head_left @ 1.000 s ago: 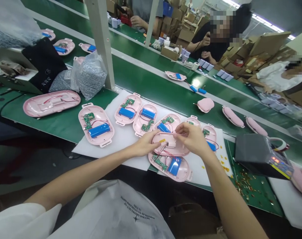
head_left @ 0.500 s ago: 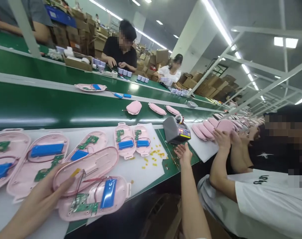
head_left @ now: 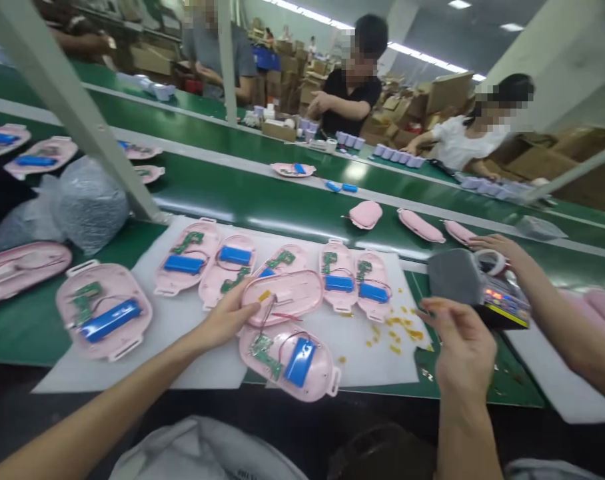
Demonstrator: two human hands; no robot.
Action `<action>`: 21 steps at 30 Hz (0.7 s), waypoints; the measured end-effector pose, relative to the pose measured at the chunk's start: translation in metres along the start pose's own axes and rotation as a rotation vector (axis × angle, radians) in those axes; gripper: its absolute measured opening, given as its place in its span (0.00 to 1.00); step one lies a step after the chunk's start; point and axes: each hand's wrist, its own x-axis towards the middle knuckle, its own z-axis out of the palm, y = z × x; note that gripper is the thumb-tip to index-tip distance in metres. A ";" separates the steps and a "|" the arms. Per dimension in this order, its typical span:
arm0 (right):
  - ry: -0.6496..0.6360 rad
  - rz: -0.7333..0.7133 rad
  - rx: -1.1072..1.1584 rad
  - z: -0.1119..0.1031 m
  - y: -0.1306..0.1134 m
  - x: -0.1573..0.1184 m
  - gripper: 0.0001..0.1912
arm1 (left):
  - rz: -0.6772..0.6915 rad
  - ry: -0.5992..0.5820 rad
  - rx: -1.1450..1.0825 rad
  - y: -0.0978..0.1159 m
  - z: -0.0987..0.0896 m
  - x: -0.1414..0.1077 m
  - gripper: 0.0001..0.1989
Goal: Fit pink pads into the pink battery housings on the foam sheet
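My left hand grips the edge of a pink plastic shell half, its thumb beside a strip of yellow tape on the inner face. Thin wires run from this half down to an open pink shell below it, which holds a green circuit board and a blue battery. My right hand is raised in front of the grey tape dispenser, thumb and fingers pinched on a small yellowish piece of tape.
Several open pink shells with boards and batteries lie on the white foam sheet and table. Loose yellow tape bits lie near the dispenser. Another person's arm reaches in from the right. Closed pink shells rest on the green belt.
The view has swung left. My right hand has gone from spread fingers beside the dispenser to a pinch. A neighbour's arm now reaches past the dispenser; my left hand keeps its shell half.
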 end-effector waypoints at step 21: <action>-1.073 -0.707 -0.961 0.212 -0.083 -0.044 0.03 | 0.177 -0.035 -0.274 -0.018 0.006 -0.007 0.24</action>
